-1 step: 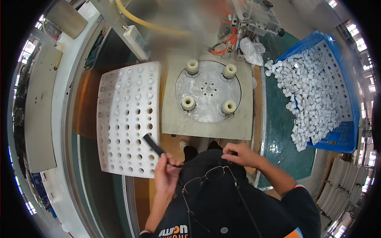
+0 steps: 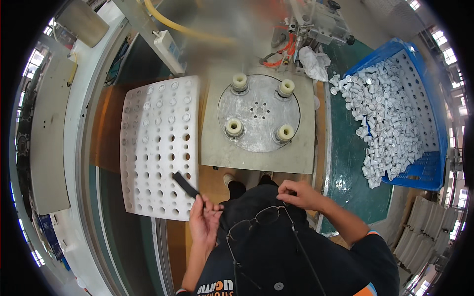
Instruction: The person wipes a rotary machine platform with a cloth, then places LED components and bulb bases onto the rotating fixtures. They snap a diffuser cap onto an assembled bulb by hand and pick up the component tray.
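Note:
My left hand (image 2: 205,217), low and just left of centre, is closed on a flat black strip (image 2: 185,184). The strip's free end sticks out over the lower right part of a white foam board (image 2: 148,190) with rows of round holes. My right hand (image 2: 299,194) is held in front of my dark clothing with thumb and fingers pinched together. What it grips, if anything, is too small to make out. A pair of glasses (image 2: 254,222) hangs on a cord at my chest, between and below both hands.
Ahead is a round metal turntable (image 2: 259,130) with several cream-coloured ring fixtures. At right, a blue crate (image 2: 439,148) lies tipped with many small white caps (image 2: 390,118) spilling onto the green table (image 2: 340,177). White pieces fill the board's far rows. A yellow hose (image 2: 182,29) crosses above.
The black strip's free end has shifted slightly left and toward me, with small finger movement in my left hand. My right hand's fingers have shifted a little.

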Available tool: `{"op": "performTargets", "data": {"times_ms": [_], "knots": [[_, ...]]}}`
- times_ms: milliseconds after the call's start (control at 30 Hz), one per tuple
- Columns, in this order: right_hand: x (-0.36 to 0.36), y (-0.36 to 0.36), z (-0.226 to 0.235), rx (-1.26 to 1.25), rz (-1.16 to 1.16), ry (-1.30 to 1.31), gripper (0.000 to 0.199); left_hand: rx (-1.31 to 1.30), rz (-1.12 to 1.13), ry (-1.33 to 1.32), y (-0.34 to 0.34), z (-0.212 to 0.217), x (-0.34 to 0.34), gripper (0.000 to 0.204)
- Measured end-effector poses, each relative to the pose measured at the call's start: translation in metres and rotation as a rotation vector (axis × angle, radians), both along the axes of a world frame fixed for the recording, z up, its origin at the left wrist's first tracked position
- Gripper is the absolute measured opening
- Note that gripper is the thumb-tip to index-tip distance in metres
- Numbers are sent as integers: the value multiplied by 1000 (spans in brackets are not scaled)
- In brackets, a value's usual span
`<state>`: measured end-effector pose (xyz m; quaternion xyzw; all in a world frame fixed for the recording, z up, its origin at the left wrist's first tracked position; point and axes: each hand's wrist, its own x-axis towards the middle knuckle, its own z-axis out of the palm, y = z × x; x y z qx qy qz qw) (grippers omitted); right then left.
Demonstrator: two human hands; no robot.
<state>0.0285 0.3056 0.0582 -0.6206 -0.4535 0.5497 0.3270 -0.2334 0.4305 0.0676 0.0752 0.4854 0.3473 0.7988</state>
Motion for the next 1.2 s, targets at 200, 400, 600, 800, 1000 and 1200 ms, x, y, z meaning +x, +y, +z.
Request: {"op": "performTargets", "data": {"times_ms": [200,400,600,800,1000,1200], "knots": [[-18,-23,-14,-56,-112,68,15,-95,101,-4,-24,4,-28,22],[-14,-33,-25,-161,-146,73,18,229,-243,414,-29,-9,-42,32],[-3,-55,7,79,-234,-276,37,956,-442,1257,10,31,-51,73],[-50,-60,3,85,-55,-41,33,1084,-1181,402,11,36,25,29],[-48,-57,31,-102,-393,-84,29,1010,-1320,247,-1,-18,-11,28],[-61,-16,68,467,-279,-238,31,1156,-1195,547,42,10,-3,37]]}}
